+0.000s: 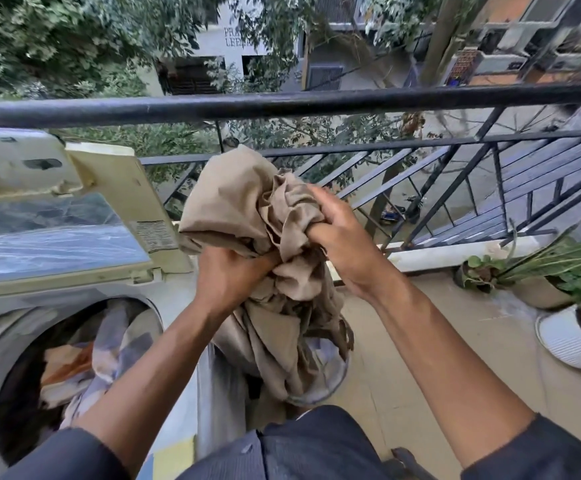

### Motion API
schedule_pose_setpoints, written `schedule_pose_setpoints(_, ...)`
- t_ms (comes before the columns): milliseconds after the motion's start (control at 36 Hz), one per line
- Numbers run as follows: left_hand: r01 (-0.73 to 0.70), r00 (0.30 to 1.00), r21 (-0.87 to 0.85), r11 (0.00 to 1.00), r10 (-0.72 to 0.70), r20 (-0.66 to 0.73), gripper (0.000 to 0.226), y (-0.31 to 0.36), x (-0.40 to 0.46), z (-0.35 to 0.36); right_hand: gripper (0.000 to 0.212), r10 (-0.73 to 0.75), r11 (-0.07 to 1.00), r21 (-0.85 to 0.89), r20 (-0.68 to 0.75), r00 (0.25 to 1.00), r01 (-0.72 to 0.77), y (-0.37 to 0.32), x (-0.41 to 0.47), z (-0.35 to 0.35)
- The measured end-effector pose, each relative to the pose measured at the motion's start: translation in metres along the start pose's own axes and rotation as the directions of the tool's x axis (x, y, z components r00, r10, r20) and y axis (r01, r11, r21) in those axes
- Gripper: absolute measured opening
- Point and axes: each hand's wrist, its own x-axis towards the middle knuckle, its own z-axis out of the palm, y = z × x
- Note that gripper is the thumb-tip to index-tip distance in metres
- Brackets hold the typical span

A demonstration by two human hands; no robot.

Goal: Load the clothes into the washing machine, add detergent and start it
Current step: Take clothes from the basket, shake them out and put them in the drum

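A crumpled beige garment (237, 202) hangs in the air at the middle of the view, just right of the top-loading washing machine (1, 306). My left hand (226, 275) grips its lower bunch and my right hand (337, 237) grips its folds on the right side. The garment's tail drops into a laundry basket (330, 379) on the floor beside the machine. The machine's lid (119, 188) stands raised, and its drum opening holds several clothes (84, 355) in white, orange and blue-grey.
A black metal balcony railing (316, 102) runs across just behind the garment, with a street and trees beyond. Potted plants (538, 271) and a white ribbed pot (569, 344) stand on the tiled floor at the right.
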Motion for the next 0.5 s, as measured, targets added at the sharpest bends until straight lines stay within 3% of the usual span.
schedule_pose_setpoints(83, 0.03, 0.997, -0.03, 0.999, -0.032, -0.07, 0.029, 0.006, 0.002, 0.001, 0.064, 0.009, 0.999, 0.036, 0.06, 0.998, -0.011, 0.003, -0.004, -0.011)
schedule_pose_setpoints(139, 0.036, 0.995, -0.056, 0.998, -0.041, -0.09, 0.017, 0.008, 0.004, 0.0, 0.062, 0.024, 1.0, 0.012, -0.011, 1.0, -0.024, 0.011, -0.007, -0.021)
schedule_pose_setpoints(194, 0.049, 0.995, -0.112, 0.993, -0.058, -0.087, 0.022, 0.011, 0.006, -0.003, 0.06, 0.048, 0.987, -0.144, -0.152, 0.987, -0.071, 0.031, -0.009, -0.032)
schedule_pose_setpoints(250, 0.068, 0.993, -0.194, 0.979, -0.085, -0.085, 0.007, 0.012, 0.009, -0.008, 0.059, 0.104, 0.926, -0.327, -0.253, 0.962, -0.186, 0.064, -0.011, -0.044)
schedule_pose_setpoints(306, 0.055, 0.993, -0.26, 0.964, -0.08, -0.087, 0.011, 0.015, 0.01, -0.012, 0.059, 0.213, 0.837, -0.46, -0.226, 0.951, -0.296, 0.099, -0.014, -0.054)
schedule_pose_setpoints(417, 0.02, 0.994, -0.368, 0.93, -0.058, -0.092, 0.024, 0.03, 0.01, -0.017, 0.103, 0.461, 0.646, -0.652, -0.079, 0.884, -0.396, 0.173, -0.011, -0.062)
schedule_pose_setpoints(500, 0.0, 0.994, -0.434, 0.901, -0.049, -0.1, 0.034, 0.044, 0.011, -0.022, 0.124, 0.525, 0.633, -0.638, -0.063, 0.849, -0.439, 0.233, -0.006, -0.06)
